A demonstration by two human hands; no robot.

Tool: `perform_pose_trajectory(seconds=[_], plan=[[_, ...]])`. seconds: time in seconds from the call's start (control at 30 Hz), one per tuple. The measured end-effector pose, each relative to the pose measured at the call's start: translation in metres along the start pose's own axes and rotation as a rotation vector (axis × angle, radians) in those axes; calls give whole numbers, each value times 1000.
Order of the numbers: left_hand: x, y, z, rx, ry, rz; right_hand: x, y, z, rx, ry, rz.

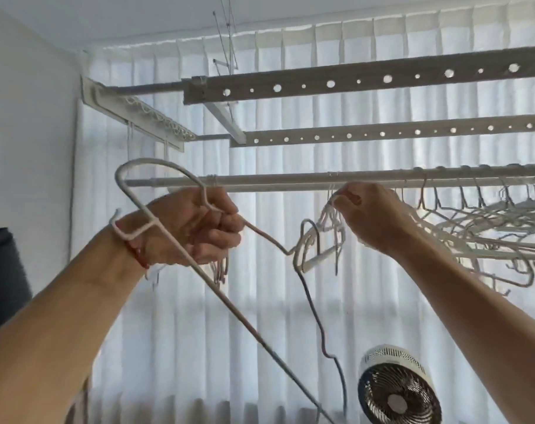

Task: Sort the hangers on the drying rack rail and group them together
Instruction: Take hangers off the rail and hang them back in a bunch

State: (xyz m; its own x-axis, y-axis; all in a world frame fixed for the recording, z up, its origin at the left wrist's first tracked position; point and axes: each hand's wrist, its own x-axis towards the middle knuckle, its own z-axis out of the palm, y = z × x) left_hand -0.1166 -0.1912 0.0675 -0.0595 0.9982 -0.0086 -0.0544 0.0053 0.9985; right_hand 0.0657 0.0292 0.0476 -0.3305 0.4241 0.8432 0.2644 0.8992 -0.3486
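Observation:
A white round rail [275, 180] runs across the middle of the view. My left hand [193, 228] is closed around a large white hanger [199, 275], its hook curving up above the rail's left end and its long bar slanting down to the bottom edge. Just under the rail, my right hand [373, 215] pinches the hooks of a small bunch of white hangers [321, 240]. Several more white hangers [489, 234] hang packed together on the rail to the right.
Two perforated flat bars [352, 82] of the ceiling rack run above the rail. White curtains [260, 316] cover the window behind. A round fan [397, 390] stands low at the centre right. A dark object [3, 276] sits at the left edge.

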Motion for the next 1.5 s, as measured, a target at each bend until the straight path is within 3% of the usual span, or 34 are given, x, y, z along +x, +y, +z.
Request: perform_pose_trajectory(seconds=[0.07,0.17,0.27,0.43,0.67,1.07,1.27,1.4,1.5], plan=[[-26,6,-16,-36,38,8,5,-13,16,12,-15,-17],[-35,10,-33,28,262,91,11,-24,38,18,-27,-3],[-18,10,-44,187,398,137,11,-31,51,5,-55,36],[28,12,-50,203,381,206,6,-34,58,-42,-101,45],[79,24,-51,-45,402,328,-5,-15,45,-101,-94,12],[66,-26,-22,-244,269,275,-7,0,43,-102,-120,7],[49,-37,4,-181,261,304,1,-29,63,-127,-116,-128],[61,-28,16,-130,362,409,8,-35,67,-66,-79,-95],[77,-13,4,-8,441,376,10,-33,69,-48,-94,-72]])
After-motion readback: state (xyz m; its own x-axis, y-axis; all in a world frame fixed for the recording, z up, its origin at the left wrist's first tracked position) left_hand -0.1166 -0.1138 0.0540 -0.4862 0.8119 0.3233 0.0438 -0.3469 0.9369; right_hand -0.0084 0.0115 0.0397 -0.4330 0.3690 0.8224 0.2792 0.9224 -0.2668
